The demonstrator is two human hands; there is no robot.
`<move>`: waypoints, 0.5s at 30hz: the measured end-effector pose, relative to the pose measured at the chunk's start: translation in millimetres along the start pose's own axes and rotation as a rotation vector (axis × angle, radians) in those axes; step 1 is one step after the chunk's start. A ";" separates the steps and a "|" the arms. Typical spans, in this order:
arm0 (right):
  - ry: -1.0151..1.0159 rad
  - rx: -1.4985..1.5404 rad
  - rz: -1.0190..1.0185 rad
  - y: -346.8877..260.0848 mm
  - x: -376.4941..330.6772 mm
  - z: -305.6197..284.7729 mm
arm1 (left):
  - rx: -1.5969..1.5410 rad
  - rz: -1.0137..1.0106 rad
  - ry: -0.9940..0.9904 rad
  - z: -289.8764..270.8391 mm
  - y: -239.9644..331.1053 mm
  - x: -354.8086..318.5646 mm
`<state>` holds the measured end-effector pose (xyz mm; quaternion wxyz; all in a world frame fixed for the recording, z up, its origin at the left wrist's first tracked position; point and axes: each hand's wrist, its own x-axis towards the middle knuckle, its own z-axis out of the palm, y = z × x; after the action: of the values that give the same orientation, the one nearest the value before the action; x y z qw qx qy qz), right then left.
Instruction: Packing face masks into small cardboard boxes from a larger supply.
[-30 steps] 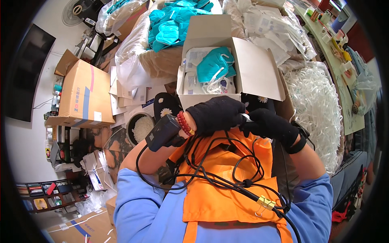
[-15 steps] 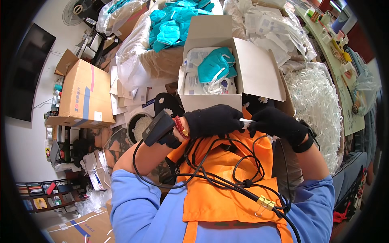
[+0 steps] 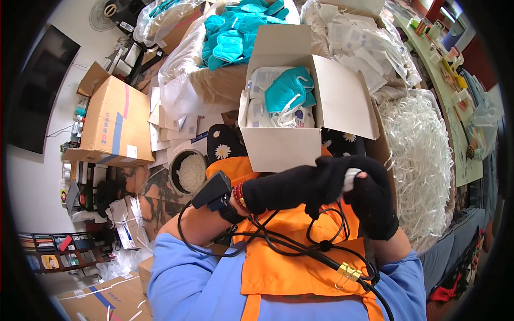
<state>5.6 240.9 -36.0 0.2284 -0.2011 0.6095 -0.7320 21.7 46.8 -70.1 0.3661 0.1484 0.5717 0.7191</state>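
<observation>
Both my hands wear black gloves and meet above my orange apron (image 3: 305, 241). A small white piece (image 3: 350, 180) sits between them, too covered by fingers to name its kind. My right hand (image 3: 372, 195) is closed on it, with one bare fingertip showing beside it. From the left, my left hand (image 3: 300, 184) reaches across to the same white piece, its fingers partly hidden against the right hand. Just beyond stands an open white box (image 3: 281, 148). Inside lie a folded teal face mask (image 3: 289, 91) with white ear loops and white printed packets (image 3: 261, 111).
Teal masks (image 3: 241, 37) fill a lined carton behind the box. White packets (image 3: 350, 40) and a heap of white loops (image 3: 420, 155) lie to the right. At left are a brown carton (image 3: 115, 123) and a bowl of white pellets (image 3: 191, 174). Black cables (image 3: 289, 241) cross my apron.
My hands have come nearer to me, and the right one has turned upward. The white piece moved right and down with them. More of the white box's front now shows.
</observation>
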 end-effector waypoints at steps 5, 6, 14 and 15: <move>-0.164 0.132 -0.002 -28.3 -30.2 1.8 | 0.308 0.352 -0.227 11.4 28.0 -19.3; -0.224 0.093 0.037 -37.4 -31.8 -0.3 | 0.363 0.335 -0.181 14.5 32.0 -24.2; -0.398 -0.087 0.080 -58.3 -52.4 -21.5 | 0.841 0.283 -0.116 18.2 36.6 -54.7; -0.371 -0.068 0.131 -60.4 -52.1 -21.4 | 0.831 0.293 -0.105 16.6 30.8 -56.8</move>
<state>30.4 297.5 18.9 0.3770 -0.3002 0.5932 -0.6448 60.3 16.6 -24.8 0.1981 0.3989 0.7656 0.4642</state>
